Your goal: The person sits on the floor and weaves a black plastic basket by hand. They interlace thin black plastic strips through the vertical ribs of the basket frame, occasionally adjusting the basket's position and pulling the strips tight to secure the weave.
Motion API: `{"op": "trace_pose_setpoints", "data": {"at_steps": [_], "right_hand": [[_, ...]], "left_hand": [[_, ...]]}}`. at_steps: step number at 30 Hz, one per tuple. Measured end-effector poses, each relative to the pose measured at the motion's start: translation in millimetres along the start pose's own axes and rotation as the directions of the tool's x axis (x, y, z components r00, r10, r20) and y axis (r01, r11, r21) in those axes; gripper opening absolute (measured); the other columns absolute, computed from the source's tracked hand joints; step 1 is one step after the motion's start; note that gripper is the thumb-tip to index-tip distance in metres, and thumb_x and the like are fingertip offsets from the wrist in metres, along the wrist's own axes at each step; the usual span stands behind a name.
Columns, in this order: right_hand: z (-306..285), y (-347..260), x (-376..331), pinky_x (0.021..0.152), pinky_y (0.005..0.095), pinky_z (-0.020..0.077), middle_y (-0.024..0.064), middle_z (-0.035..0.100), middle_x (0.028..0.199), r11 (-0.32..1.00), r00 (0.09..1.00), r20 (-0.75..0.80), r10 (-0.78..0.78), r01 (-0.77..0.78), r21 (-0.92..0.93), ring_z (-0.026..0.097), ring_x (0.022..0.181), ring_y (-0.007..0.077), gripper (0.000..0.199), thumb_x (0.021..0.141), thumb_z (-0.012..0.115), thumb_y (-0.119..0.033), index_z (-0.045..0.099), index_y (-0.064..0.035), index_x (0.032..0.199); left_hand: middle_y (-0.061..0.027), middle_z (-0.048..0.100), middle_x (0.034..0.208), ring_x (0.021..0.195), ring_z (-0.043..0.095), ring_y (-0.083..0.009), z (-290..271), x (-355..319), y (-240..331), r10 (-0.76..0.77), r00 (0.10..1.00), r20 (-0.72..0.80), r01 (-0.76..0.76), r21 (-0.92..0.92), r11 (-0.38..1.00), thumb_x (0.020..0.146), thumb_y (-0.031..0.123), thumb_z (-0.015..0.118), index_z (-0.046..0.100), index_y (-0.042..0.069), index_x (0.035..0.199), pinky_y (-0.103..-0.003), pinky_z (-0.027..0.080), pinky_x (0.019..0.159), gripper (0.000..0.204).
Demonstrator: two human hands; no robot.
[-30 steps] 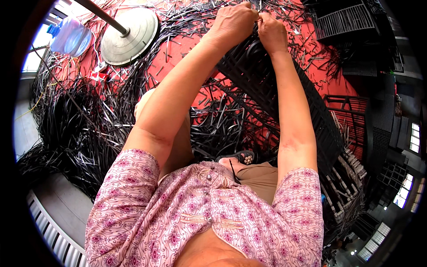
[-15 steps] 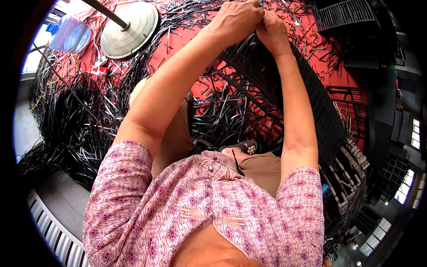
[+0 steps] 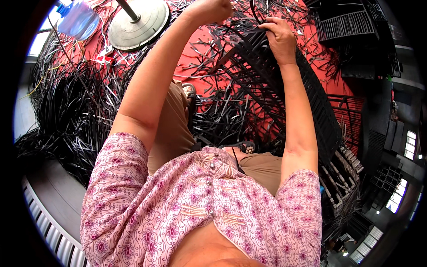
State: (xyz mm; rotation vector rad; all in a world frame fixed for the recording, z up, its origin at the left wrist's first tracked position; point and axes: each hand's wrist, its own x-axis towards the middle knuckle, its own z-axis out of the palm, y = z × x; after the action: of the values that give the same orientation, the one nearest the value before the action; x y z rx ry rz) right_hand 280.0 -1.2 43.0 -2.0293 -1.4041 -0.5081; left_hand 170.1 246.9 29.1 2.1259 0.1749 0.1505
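A black woven panel of plastic strips (image 3: 293,93) leans across my lap, running from the top centre down to the right. My right hand (image 3: 279,39) grips its upper edge with fingers curled over the strips. My left hand (image 3: 212,10) is up at the top of the picture, closed in a fist around a thin black strip (image 3: 252,11) that curves back toward the panel. Both arms stretch forward from my pink patterned blouse.
Loose black strips (image 3: 75,102) lie heaped on the red floor (image 3: 195,58) at left and around my feet. A round grey fan base (image 3: 138,22) and a blue plastic bottle (image 3: 78,20) sit top left. More woven black panels (image 3: 347,24) are stacked at right.
My hands have separated: the left one pulled away leftward with the strip, while the right stayed on the panel's edge. The view has shifted slightly.
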Motion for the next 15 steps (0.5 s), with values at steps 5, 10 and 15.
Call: {"op": "trace_pose_setpoints", "data": {"at_steps": [5, 10, 15], "right_hand": [[-0.8, -9.2, 1.7, 0.079, 0.0346, 0.0549, -0.0003, 0.068, 0.097, 0.998, 0.997, 0.061, 0.056, -0.054, -0.027, 0.067, 0.092, 0.0220, 0.018, 0.080, 0.064, -0.003, 0.076, -0.0160, 0.085], [-4.0, -14.6, 5.6, 0.077, 0.0349, 0.0535, 0.0027, 0.068, 0.089, 0.998, 0.985, 0.160, 0.061, -0.055, -0.043, 0.066, 0.087, 0.0231, 0.019, 0.079, 0.060, -0.002, 0.074, -0.0125, 0.085], [-8.8, -17.6, 8.4, 0.077, 0.0332, 0.0524, 0.0060, 0.069, 0.088, 0.998, 0.975, 0.216, 0.059, -0.056, -0.023, 0.067, 0.085, 0.0233, 0.018, 0.080, 0.060, -0.001, 0.073, -0.0078, 0.090]], "left_hand": [[-0.0140, 0.071, 0.083, 0.081, 0.069, -0.0296, 12.7, -3.0, -26.4, 0.091, 0.979, 0.181, -0.165, 0.453, 0.876, 0.079, 0.019, 0.068, 0.072, 0.006, 0.090, -0.043, 0.053, 0.072, 0.018], [-0.0173, 0.071, 0.095, 0.094, 0.068, -0.0341, 12.3, -15.4, 1.6, -0.087, 0.996, 0.035, 0.044, 0.645, 0.763, 0.080, 0.020, 0.072, 0.072, 0.003, 0.094, -0.045, 0.055, 0.079, 0.022], [-0.0068, 0.070, 0.072, 0.065, 0.068, -0.0172, 33.0, -11.7, -20.9, -0.257, 0.867, 0.428, 0.055, 0.430, 0.901, 0.081, 0.019, 0.064, 0.073, 0.004, 0.090, -0.032, 0.053, 0.061, 0.020]]}}
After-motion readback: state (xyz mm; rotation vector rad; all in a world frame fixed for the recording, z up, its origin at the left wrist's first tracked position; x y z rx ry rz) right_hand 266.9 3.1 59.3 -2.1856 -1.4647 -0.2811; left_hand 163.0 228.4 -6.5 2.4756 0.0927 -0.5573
